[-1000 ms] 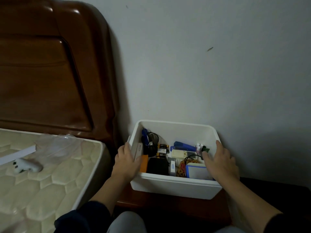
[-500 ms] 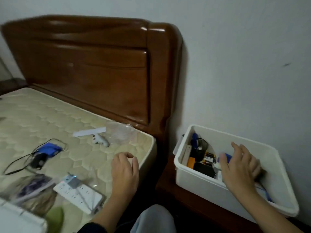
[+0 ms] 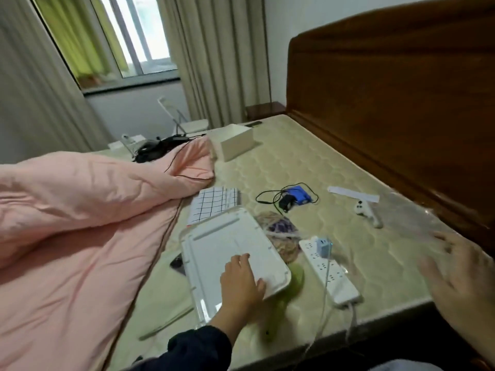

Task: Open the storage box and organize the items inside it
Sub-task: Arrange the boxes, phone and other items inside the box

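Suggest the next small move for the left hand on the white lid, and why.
Probably curl the left hand around the near edge of the white lid and lift it. The hand rests on the lid, which lies flat on the mattress; the right hand is blurred, holding nothing.

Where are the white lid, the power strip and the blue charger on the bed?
white lid [image 3: 227,245], head view, bare flat top
power strip [image 3: 330,274], head view, socket face
blue charger [image 3: 298,195], head view, blue body

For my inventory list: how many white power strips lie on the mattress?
1. The power strip lies near the mattress's front edge, right of the white lid, with a blue plug in it. Others may be hidden under the pink quilt.
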`<state>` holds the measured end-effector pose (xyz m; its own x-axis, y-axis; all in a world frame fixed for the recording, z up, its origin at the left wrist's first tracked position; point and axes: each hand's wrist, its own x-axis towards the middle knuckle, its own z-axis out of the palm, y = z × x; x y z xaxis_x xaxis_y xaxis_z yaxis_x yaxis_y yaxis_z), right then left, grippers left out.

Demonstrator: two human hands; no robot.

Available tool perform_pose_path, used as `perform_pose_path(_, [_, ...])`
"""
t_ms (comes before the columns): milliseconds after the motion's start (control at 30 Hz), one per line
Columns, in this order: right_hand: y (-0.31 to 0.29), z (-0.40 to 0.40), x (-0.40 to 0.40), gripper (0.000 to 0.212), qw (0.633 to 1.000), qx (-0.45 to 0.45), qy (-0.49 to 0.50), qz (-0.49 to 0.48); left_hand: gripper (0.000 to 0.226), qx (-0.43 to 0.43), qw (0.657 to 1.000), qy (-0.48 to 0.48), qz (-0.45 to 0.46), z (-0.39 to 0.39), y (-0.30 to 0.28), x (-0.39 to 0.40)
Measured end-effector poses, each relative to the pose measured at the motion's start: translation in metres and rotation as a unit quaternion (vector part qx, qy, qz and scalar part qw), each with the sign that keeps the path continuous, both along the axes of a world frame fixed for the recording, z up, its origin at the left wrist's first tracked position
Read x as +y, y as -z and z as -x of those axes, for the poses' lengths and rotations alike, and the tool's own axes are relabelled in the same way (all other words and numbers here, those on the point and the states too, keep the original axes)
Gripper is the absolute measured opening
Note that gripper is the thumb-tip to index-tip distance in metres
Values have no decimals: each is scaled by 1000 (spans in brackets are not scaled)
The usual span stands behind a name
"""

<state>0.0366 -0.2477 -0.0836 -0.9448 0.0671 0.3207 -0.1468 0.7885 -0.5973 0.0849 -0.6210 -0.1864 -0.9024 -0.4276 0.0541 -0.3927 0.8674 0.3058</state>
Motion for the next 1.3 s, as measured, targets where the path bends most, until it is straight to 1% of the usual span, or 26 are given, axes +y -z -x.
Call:
perform_pose_path(33, [-5,-5,-14,64,1000,-7,-25,6,85,-70,997,13,-4,-7,12,-9])
perform_pose_path(67, [-9,-11,-25,60,999,-14,-41,12,93,-130,991,27,2,-13,23,-16])
perform_pose_path(100, [-12,-16,-34,57,998,-21,-53,15,95,-174,984,39,20,-17,34,-21])
perform_pose_path(133, [-14,-20,-39,53,997,-28,-69,15,93,-198,978,44,41,-20,43,-24])
perform_pose_path(167, [-16,-23,-42,49,996,-29,-86,11,86,-201,977,44,60,-22,50,-26])
perform_pose_path(200, [-16,-25,-41,44,994,-27,-101,4,78,-187,978,44,74,-22,55,-27])
perform_pose_path(267, [-15,-27,-33,40,992,-24,-122,-8,68,-166,980,49,98,-21,59,-29])
perform_pose_path(400, [-19,-23,-4,43,993,-50,-105,-18,66,-133,975,55,167,-17,56,-25])
perform_pose_path(467, [-25,-21,4,43,994,-55,-93,-12,65,-63,979,44,189,-14,43,-24])
perform_pose_path(600, [-36,-18,7,41,995,-43,-93,1,54,63,979,27,192,4,-18,-27])
perform_pose_path(667, [-41,-16,5,41,994,-33,-102,-5,52,122,977,13,176,17,-61,-28])
perform_pose_path(733, [-46,-14,2,42,995,-29,-99,-7,43,191,970,2,153,28,-101,-22])
perform_pose_path(800, [-53,-13,1,42,996,-23,-89,1,25,276,954,10,118,38,-138,-7])
perform_pose_path(867, [-62,-13,6,44,996,-14,-83,25,14,363,928,32,75,46,-170,18])
perform_pose_path(933, [-74,-15,20,47,996,4,-76,43,3,421,905,59,16,51,-198,51])
perform_pose_path(1000, [-87,-19,44,52,997,25,-48,51,12,459,883,77,-69,55,-220,84])
perform_pose_path(1067, [-99,-25,75,56,997,55,1,56,21,490,841,103,-207,59,-240,116])
perform_pose_path(1133, [-110,-36,113,60,991,89,71,71,18,497,789,130,-336,61,-256,148])
perform_pose_path(1200, [-118,-52,154,67,979,115,143,93,12,467,742,153,-457,65,-262,181])
perform_pose_path(1233, [-123,-62,175,72,971,120,179,104,13,429,724,166,-514,66,-261,200])
perform_pose_path(1267, [-126,-73,197,75,963,120,214,115,15,380,716,180,-558,67,-258,220])
perform_pose_path(1300, [-130,-84,219,75,954,118,245,126,14,332,714,193,-585,68,-254,241])
